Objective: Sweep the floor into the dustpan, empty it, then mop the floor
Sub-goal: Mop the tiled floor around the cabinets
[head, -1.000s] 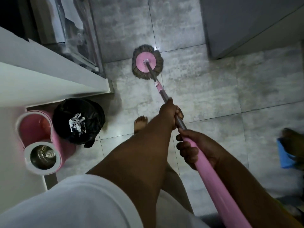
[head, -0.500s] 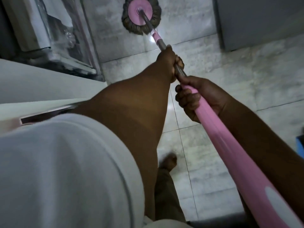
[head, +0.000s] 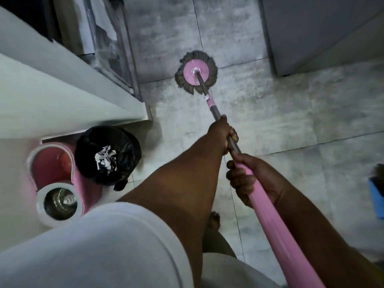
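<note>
A round mop head [head: 196,72] with a pink disc and grey strands lies flat on the grey tiled floor [head: 270,113]. Its handle [head: 276,229] runs back toward me, grey metal near the head and pink lower down. My left hand [head: 222,132] grips the grey metal part of the handle, further down the shaft. My right hand [head: 247,179] grips the pink part just behind it. Both arms reach forward over my white shirt.
A pink spin-mop bucket [head: 54,183] with a steel wringer basket stands at the left, beside a bin lined with a black bag [head: 108,154]. A white counter edge [head: 62,96] overhangs them. A grey cabinet [head: 322,34] stands upper right. A blue object [head: 377,196] is at the right edge.
The mop head has come back toward me after being pushed far forward. The bucket and bin, hidden half a second ago, are back in view at the left.
</note>
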`<state>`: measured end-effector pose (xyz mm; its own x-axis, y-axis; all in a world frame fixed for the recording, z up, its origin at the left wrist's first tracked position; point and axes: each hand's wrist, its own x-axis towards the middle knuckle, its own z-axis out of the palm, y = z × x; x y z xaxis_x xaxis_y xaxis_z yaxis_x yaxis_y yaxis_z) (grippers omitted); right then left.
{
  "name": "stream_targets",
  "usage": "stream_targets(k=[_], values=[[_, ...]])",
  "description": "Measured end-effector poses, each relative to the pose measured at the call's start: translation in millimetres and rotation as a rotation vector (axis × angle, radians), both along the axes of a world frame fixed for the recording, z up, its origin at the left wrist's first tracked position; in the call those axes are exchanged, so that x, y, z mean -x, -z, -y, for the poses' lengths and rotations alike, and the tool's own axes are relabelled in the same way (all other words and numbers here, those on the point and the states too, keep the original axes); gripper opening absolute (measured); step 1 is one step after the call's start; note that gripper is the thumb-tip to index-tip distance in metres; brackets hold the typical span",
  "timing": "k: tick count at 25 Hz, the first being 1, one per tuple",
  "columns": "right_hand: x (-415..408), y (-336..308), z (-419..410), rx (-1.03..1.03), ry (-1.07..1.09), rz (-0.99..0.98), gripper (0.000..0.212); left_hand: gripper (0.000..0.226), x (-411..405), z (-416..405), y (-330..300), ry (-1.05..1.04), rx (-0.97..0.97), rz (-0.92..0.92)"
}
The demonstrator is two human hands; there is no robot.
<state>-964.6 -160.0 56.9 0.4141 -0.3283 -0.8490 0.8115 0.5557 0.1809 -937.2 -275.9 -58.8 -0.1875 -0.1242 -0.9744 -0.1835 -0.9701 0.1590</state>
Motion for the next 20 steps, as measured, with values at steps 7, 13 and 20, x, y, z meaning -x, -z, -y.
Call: stream_targets(k=[7,13,20], values=[[-74,-30,-139,-0.035,-0.102,-0.03,0.027,0.043,-91,-146,-33,-0.095,-0.067,0.039],[-97,-38,-158,-0.029,-0.247,-0.069,0.023,0.046,-123,-170,-39,-0.173,-0.114,0.048],[-99,10,-29,0.049,-0.284,-0.115,0.027,0.05,-125,-33,4,-0.272,-0.043,-0.036]])
